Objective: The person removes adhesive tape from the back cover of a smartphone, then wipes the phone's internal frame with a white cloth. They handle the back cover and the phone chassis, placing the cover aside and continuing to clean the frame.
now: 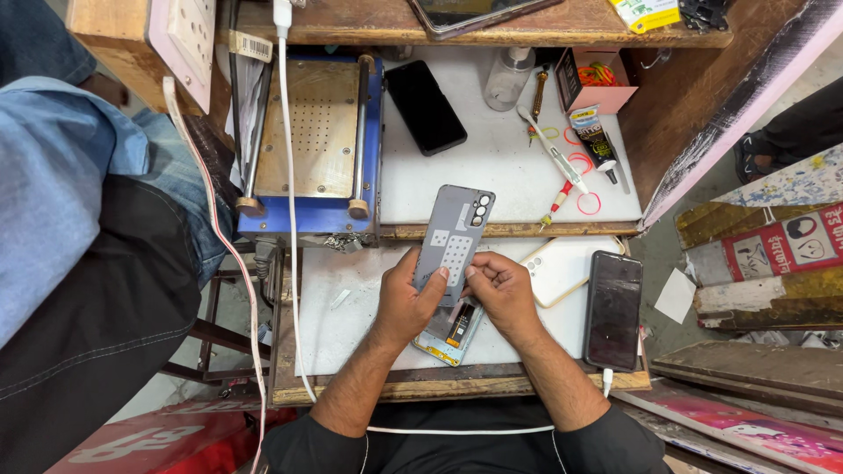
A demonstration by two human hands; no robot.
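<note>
Opened phone [450, 332] mostly under hands [457, 294]

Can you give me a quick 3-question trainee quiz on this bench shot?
1. True or false: both hands hold the grey back cover.
2. What lies on the bench under the hands? A) opened phone B) laptop C) wristwatch
3. Which hand, the left hand or the right hand, is nearer the black phone with the cable plugged in?

Key: 1 true; 2 A; 3 right hand.
</note>
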